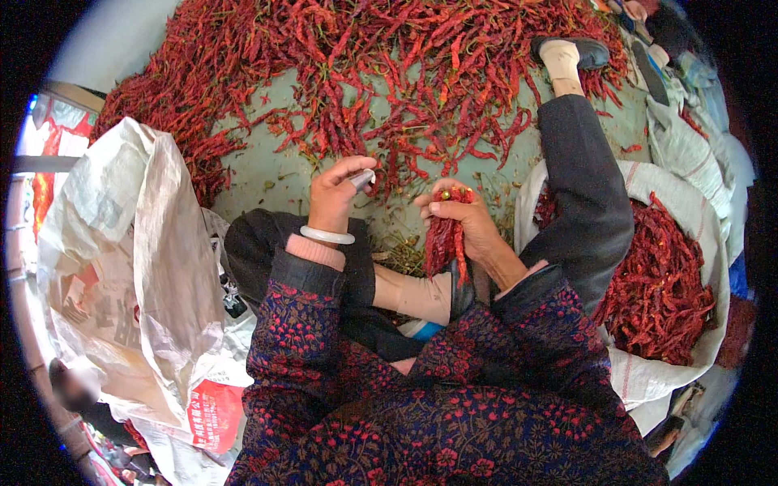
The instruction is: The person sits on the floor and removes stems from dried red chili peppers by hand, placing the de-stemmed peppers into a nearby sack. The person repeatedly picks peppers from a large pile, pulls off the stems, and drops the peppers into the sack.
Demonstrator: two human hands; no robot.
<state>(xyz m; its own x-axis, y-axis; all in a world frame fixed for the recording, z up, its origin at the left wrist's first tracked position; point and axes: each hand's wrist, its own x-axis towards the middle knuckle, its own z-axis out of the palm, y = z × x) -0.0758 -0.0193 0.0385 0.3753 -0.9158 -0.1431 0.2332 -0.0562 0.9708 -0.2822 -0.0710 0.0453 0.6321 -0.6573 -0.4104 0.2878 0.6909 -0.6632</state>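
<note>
Dried red chili peppers (340, 36) lie heaped on a greenish sheet (261, 176) before me. My right hand (465, 215) grips a bunch of dried chilies (442, 243), stem ends up, tips hanging down over my shoe. To its left, my left hand (340, 185) is raised, thumb and fingers curved, with a greyish metal-like piece (363, 179) at the thumb; whether it is worn or held I cannot tell. A white bangle (327, 236) circles that wrist. Loose stems (404, 252) lie between my legs.
At right, behind my bent leg, stands a white woven sack (717, 255) filled with chilies (656, 291). A large whitish woven sack (176, 255) rises at left. My outstretched foot (571, 54) rests at the heap's edge. Parts of other people show at the upper right and lower left.
</note>
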